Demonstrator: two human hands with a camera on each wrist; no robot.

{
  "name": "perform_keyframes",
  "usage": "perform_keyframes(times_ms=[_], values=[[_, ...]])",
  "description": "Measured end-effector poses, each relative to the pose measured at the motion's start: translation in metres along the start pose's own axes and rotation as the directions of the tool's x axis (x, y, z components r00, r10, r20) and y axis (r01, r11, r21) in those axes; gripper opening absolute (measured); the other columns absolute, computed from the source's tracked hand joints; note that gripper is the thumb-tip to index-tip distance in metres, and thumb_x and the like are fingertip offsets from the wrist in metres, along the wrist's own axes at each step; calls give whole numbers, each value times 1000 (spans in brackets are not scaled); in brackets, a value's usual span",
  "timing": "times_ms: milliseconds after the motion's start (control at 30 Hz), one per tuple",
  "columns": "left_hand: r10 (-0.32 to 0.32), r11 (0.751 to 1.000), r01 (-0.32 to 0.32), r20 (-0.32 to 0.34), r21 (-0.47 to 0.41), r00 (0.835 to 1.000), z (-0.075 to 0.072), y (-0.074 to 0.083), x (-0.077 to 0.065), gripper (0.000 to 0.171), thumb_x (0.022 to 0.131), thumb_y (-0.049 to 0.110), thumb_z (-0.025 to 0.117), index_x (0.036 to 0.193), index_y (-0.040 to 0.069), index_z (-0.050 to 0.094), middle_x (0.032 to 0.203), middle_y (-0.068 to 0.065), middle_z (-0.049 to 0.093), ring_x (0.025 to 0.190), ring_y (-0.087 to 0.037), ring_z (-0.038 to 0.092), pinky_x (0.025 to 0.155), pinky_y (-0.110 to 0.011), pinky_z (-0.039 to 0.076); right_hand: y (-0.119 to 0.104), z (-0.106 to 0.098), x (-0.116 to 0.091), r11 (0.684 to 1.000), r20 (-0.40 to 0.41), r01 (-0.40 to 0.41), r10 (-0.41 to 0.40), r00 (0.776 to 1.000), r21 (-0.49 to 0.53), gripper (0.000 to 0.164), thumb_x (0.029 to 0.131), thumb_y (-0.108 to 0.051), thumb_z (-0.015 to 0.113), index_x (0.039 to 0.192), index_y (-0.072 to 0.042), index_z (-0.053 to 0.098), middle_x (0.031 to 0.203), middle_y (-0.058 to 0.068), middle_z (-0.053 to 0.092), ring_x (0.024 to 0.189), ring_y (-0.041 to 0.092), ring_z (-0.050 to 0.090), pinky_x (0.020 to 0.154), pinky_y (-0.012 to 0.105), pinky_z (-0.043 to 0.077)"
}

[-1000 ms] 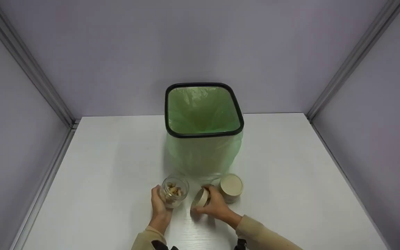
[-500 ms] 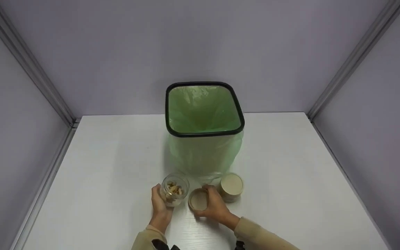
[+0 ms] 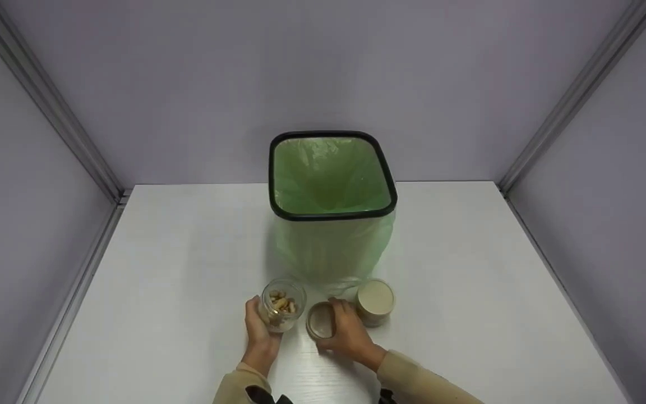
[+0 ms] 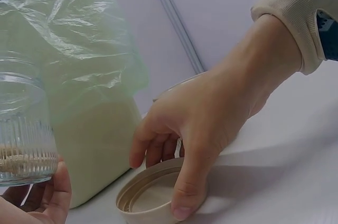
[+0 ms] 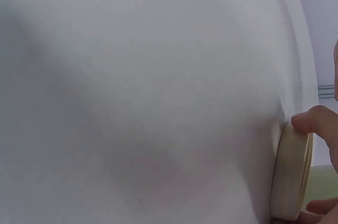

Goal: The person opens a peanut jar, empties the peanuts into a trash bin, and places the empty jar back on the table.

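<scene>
Visibility first: the right wrist view is mostly blurry white table (image 5: 132,76), with just a sliver of the beige lid (image 5: 291,174) edge-on at the right border and a couple of fingertips (image 5: 311,121) on its rim, everything else cut off. In the left wrist view the glass jar (image 4: 24,123) is chopped by the left edge, so you only get its ribbed wall and a strip of nuts at the bottom. A second jar with a beige lid (image 3: 374,302) sits mostly behind the right hand (image 4: 211,129) there, and I can't tell what's inside it.

From the head camera, the left hand (image 3: 258,331) is wrapped around the jar (image 3: 282,306), which stands upright on the table, mouth open and facing up, near the front edge just in front of the green-lined bin (image 3: 331,196). The right hand (image 3: 345,331) has thumb and fingers curled over the loose lid (image 3: 321,321), which lies flat on the table hollow side up, just right of the jar.
</scene>
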State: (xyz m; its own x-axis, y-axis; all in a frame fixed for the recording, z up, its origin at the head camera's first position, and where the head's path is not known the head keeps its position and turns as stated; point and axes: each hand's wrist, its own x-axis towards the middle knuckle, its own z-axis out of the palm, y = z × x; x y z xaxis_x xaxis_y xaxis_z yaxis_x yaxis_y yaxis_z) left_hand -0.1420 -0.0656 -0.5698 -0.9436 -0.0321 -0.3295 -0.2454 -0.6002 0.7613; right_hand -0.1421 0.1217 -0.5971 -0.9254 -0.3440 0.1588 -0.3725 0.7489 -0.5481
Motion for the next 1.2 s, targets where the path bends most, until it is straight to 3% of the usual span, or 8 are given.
perform_keyframes(times_ms=[200,400,600,733,1000,1200], values=[[-13,1000,13,4,5,1000,2,4,-4,66,100,44,7,154,7,14,156,-12,23,134,-17,37,105,-28,37,-2,-1,-1,1000,7,-13,13,1000,11,88,61,-17,89,131,7,42,124,24,53,115,38,54,97,49,48],[-42,997,47,73,-58,996,3,9,-9,67,99,48,5,156,12,4,157,-17,16,134,-22,37,103,-31,40,-1,-2,-1,997,61,-68,66,996,38,90,61,-18,89,135,2,41,130,22,49,122,36,51,103,49,46],[-45,989,63,138,-131,989,1,18,-15,64,97,42,7,152,10,14,124,-6,56,104,-19,65,89,-34,54,0,-3,-6,998,49,-57,57,997,11,89,61,-22,90,133,0,42,127,17,50,120,33,53,102,46,47],[-32,985,63,185,-162,982,-1,27,-19,65,95,42,5,151,9,14,110,-1,66,99,-21,69,87,-33,56,0,-5,-9,999,46,-53,54,998,-8,87,63,-23,90,133,-1,42,127,16,50,120,32,53,101,46,48],[85,983,-36,269,-182,960,0,44,-23,64,97,48,0,151,16,9,129,-1,50,112,-19,64,100,-33,51,0,-7,-14,997,35,-10,13,999,-72,85,68,-25,86,134,4,41,131,22,48,123,37,52,101,47,48],[154,969,-83,302,-235,941,2,55,-23,64,99,53,0,155,22,-8,140,-1,34,121,-18,58,107,-32,46,-4,-13,-15,996,51,-31,36,998,-81,85,69,-26,85,137,2,40,139,27,44,131,41,47,104,48,46]])
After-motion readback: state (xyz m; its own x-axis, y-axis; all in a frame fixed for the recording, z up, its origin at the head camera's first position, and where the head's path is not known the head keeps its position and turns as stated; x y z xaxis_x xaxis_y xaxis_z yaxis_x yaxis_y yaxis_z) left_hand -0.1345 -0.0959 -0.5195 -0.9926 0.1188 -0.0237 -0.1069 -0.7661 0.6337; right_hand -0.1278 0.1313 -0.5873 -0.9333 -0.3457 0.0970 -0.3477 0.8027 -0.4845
